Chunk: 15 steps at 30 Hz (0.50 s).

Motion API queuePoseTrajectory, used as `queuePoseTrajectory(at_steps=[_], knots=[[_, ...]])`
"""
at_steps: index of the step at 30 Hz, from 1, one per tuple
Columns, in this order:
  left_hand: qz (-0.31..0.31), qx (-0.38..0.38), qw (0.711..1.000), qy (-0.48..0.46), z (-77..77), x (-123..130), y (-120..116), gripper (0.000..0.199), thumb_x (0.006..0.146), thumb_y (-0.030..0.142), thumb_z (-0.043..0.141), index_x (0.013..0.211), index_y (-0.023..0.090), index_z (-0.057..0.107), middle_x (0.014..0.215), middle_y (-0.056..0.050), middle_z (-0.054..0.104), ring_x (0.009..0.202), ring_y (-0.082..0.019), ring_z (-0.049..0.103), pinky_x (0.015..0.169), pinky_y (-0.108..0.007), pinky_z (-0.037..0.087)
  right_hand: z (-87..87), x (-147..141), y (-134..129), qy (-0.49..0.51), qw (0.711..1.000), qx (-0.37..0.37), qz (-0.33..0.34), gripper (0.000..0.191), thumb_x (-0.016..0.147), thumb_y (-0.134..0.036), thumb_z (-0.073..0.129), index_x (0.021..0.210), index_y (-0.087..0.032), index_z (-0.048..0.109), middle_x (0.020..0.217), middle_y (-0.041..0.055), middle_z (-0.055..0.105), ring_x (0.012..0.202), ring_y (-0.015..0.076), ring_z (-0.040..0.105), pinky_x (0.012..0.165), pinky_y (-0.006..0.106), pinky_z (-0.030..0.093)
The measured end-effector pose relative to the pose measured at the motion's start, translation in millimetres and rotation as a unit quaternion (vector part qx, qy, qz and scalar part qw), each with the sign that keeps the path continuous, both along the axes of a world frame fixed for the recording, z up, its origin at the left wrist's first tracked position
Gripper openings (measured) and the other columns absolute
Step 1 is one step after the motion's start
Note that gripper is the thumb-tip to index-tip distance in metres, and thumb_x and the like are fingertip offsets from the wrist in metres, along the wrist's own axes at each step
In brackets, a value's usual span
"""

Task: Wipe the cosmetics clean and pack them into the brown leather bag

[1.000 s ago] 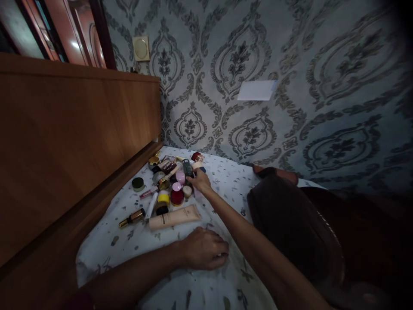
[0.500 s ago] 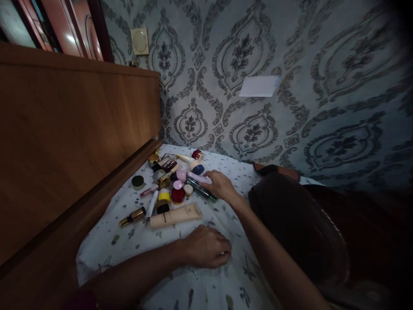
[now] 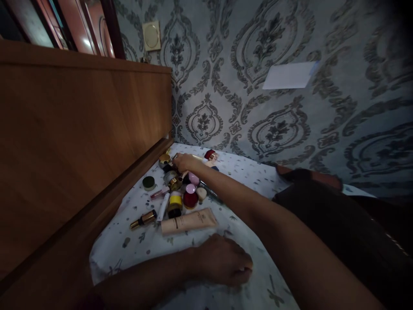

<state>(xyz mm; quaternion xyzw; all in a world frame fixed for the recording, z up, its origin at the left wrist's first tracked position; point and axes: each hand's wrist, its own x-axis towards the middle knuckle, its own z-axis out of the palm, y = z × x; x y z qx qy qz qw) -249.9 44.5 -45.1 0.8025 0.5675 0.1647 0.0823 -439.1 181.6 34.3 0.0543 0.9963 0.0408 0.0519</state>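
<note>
1. Right hand [image 3: 184, 162]: the fingers are bent downward at the far end of the group of cosmetics, just beside the gold-topped jar [image 3: 164, 159]. The fingertips are partly hidden; whether an item is pinched cannot be told.
2. Left hand [image 3: 224, 260]: the fingers are curled into a loose fist, knuckles up, and the hand is rested on the patterned cloth [image 3: 112, 245]. Whether a small item is enclosed cannot be told.
3. Edges: the cloth is bounded on the left by the wooden cabinet [image 3: 97, 107] and at the far side by the papered wall [image 3: 238, 125]. On the right, the cloth is partly covered by a dark, soft item [image 3: 325, 219].
4. Open room: a narrow strip of cloth is left between the beige tube [image 3: 189, 221] and the left hand. A wider area is found to the right of the red-topped item [image 3: 209, 155], towards the dark, soft item.
5. Item positions: the beige tube is laid flat, beyond the left hand and nearer to it than to the right. The yellow-banded jar [image 3: 175, 199] and the dark red jar [image 3: 190, 199] are placed between the two hands. The green-lidded jar [image 3: 149, 182] is set apart, towards the cabinet. A slim dark bottle [image 3: 211, 193] is partly covered by the right forearm.
</note>
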Motion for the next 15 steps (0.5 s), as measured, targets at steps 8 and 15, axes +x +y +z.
queuePoseTrajectory(at_steps=[8,15], knots=[[-0.013,-0.001,1.0,0.021,2.7,-3,2,0.019,0.097,0.034,0.052,0.092,0.021,0.065,0.096,0.0,0.076,0.089,-0.017,0.07,0.058,-0.027,0.041,-9.8,10,-19,0.059,0.997,0.035,-0.042,0.022,0.086,-0.016,0.061,0.105,-0.016,0.073,0.121,0.0187,0.067,0.117,0.0329,0.06,0.096,0.047,0.044],[-0.007,0.006,1.0,0.014,-1.7,-6,0,0.017,0.095,0.036,0.056,0.094,0.022,0.066,0.093,0.0,0.075,0.084,-0.017,0.07,0.056,-0.028,0.041,-4.5,60,44,0.286,0.937,-0.131,-0.151,0.038,0.094,-0.044,0.05,0.12,-0.02,0.064,0.115,0.0089,0.072,0.099,0.0233,0.066,0.08,0.032,0.049]])
